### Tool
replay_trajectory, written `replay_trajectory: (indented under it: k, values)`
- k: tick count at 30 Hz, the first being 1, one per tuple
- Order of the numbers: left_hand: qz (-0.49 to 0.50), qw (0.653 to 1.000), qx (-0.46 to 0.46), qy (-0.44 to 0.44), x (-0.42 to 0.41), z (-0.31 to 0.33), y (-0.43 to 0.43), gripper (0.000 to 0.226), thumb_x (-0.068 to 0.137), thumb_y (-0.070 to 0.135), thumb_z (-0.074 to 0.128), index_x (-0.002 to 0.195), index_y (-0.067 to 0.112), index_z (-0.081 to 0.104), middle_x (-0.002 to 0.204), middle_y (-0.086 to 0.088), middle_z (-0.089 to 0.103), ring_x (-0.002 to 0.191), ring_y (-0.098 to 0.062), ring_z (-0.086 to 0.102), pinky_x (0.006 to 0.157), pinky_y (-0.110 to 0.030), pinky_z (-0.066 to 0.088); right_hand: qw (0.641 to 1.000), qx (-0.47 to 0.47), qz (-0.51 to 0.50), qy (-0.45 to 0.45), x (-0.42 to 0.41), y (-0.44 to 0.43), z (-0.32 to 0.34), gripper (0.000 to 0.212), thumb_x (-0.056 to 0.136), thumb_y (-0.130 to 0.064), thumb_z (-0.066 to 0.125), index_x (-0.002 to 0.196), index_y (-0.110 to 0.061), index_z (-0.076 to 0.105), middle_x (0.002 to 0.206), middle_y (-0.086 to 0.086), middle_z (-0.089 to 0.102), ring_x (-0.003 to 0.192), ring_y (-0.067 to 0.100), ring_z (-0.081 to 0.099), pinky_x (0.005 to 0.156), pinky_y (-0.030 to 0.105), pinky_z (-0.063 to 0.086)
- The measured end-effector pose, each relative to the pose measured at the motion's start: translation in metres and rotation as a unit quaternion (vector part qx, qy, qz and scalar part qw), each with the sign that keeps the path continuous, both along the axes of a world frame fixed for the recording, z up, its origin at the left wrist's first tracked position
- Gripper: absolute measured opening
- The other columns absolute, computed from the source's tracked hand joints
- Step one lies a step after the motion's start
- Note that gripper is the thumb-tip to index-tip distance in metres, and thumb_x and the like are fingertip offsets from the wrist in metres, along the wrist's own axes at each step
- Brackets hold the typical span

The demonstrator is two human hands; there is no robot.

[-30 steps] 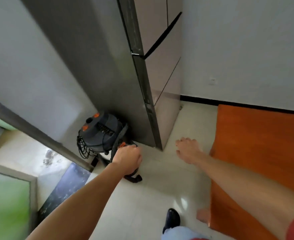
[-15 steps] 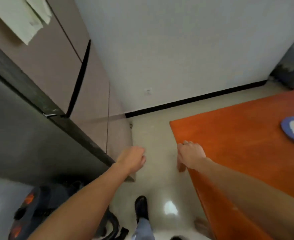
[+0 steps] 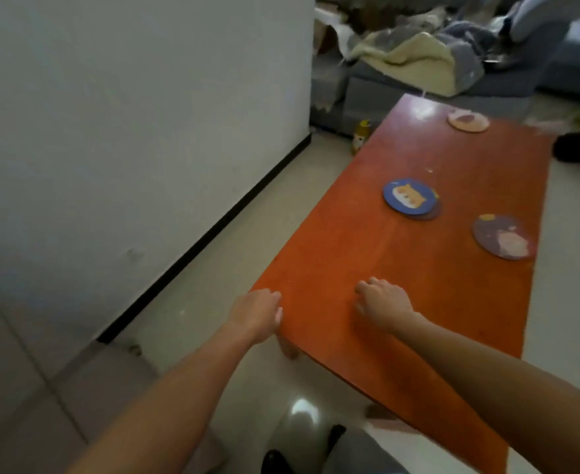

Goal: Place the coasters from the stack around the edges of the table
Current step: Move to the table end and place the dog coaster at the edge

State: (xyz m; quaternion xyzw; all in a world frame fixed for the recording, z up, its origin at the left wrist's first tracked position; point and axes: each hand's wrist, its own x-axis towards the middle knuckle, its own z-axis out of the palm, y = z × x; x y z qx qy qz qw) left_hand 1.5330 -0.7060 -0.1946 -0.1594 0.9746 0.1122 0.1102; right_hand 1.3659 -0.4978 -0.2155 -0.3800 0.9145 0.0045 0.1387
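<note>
An orange wooden table (image 3: 418, 302) stretches away from me. Near its middle lies a small stack of round coasters (image 3: 411, 199), the top one blue with an orange cat. A purple coaster (image 3: 502, 237) lies by the right edge. A pink coaster (image 3: 468, 121) sits near the far end. My left hand (image 3: 257, 314) hovers at the table's near left corner, fingers curled, holding nothing. My right hand (image 3: 382, 302) is loosely closed over the near end of the tabletop, also without anything in it.
A white wall (image 3: 127, 131) with a black skirting runs along the left. A grey sofa (image 3: 452, 73) with rumpled blankets stands beyond the table. A small yellow bottle (image 3: 361, 135) is on the floor by the far left corner. Dark shoes (image 3: 579, 145) lie at the right.
My view has swung right, from the fridge and vacuum cleaner to the table. Both hands have come over the table's near end, and the coasters have come into sight.
</note>
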Motion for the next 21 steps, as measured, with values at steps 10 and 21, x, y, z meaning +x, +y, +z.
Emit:
replay_trajectory:
  k: [10,21]
  values:
    - [-0.154,0.988,-0.010,-0.017,-0.129,-0.024,0.022,0.021,0.095,0.032,0.044,0.096,0.014,0.056,0.100,-0.010,0.062,0.093,-0.031,0.061,0.075,-0.039,0.046,0.980,0.020,-0.199,-0.008,-0.102,0.050,-0.020,0.022,0.091,-0.040,0.056,0.108,-0.026,0.057,0.091,-0.003,0.055,0.079,0.015,0.054,0.066,0.031,0.050]
    - [-0.142,0.990,-0.017,-0.001,-0.211,-0.095,0.027,0.037,0.097,0.033,0.041,0.129,0.016,0.051,0.133,-0.010,0.052,0.121,-0.025,0.048,0.099,-0.036,0.040,0.955,-0.021,-0.285,-0.079,-0.259,0.017,-0.060,0.030,0.091,-0.041,0.057,0.112,-0.020,0.055,0.102,0.005,0.060,0.088,0.023,0.059,0.074,0.041,0.054]
